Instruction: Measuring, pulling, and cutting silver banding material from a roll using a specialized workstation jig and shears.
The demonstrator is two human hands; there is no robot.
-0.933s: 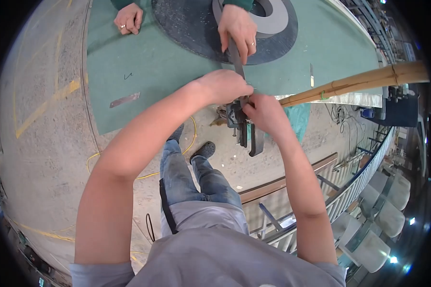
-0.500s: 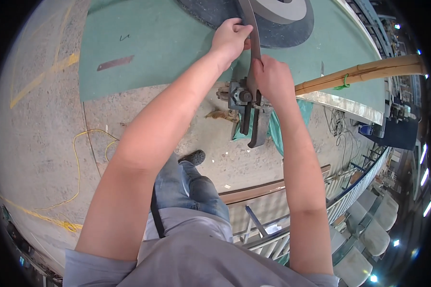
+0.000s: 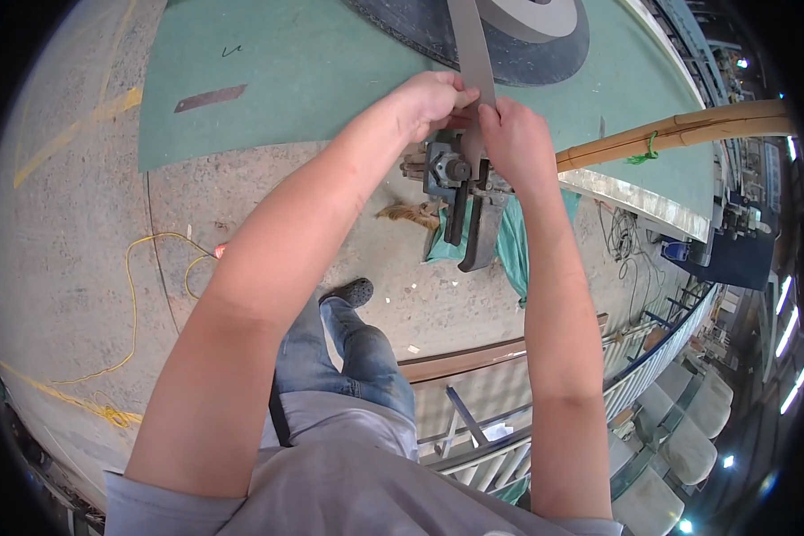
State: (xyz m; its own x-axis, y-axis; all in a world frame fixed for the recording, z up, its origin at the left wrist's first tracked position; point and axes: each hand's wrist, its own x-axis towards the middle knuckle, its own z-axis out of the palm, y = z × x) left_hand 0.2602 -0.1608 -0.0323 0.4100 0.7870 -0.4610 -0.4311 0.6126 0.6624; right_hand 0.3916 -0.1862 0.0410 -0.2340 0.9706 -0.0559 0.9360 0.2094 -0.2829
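A long flat grey strip [image 3: 473,54] runs down from a thick grey coil [image 3: 540,25] on a black round disc [image 3: 558,70]. My left hand [image 3: 436,100] pinches the strip's left edge with thumb and fingers. On its right edge, lower down, my right hand [image 3: 516,141] is closed, its thumb lying along the strip. Just below both hands is a metal clamp-like device [image 3: 448,170] with a large bolt and a dark curved handle [image 3: 482,239]. The strip's lower end reaches this device; whether it passes inside is hidden by my right hand.
The disc lies on a green-topped table [image 3: 313,54], with a thin dark metal piece [image 3: 210,98] at left. A bamboo pole [image 3: 688,134] with green string juts in from the right. Teal sheeting [image 3: 514,241] hangs below the device. A yellow cord [image 3: 132,304] trails on the floor.
My left hand has slid down the strip toward the device and sits almost level with my right hand. The right hand keeps its hold, and the view has shifted slightly.
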